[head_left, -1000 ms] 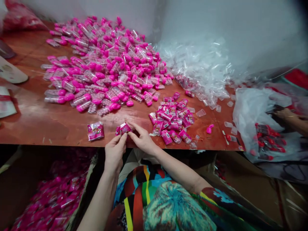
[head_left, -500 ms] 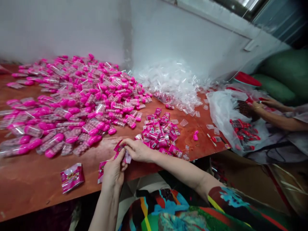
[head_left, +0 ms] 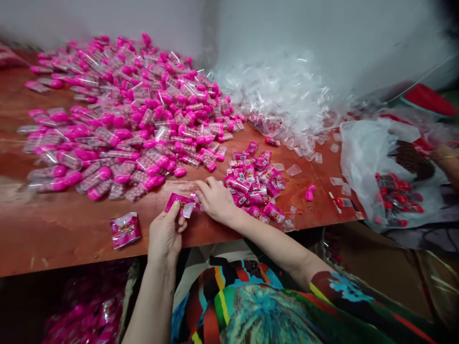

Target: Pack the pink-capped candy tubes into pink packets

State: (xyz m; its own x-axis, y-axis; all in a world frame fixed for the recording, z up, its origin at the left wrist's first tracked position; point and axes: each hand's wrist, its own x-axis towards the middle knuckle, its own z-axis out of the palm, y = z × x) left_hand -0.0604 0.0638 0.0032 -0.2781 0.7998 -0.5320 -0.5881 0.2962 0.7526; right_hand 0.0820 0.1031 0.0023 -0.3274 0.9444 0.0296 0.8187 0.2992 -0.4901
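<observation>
A small pink printed packet [head_left: 176,201], with a silvery patch near its middle, is held above the front of the reddish table. My left hand [head_left: 166,234] pinches its left part between thumb and fingers. At the packet's right end, the fingers of my right hand [head_left: 218,201] are closed on its crumpled edge; their tips are partly hidden. Another pink packet [head_left: 125,230] lies flat on the table to the left. Just beyond my right hand sits a heap of small filled pink packs [head_left: 247,184].
Clear tubes with pink caps and pink beads [head_left: 143,119] form a big pile at the back left. Clear plastic pieces [head_left: 283,95] are heaped against the wall. Rightward lie a pink cap [head_left: 310,192] and a white bag [head_left: 358,143] with red-capped items, near another person's arm [head_left: 448,160].
The view has tilted down and shifted left. My hands have moved apart, and the packet between them is spread wider. The packet piece beside my left wrist no longer shows.
</observation>
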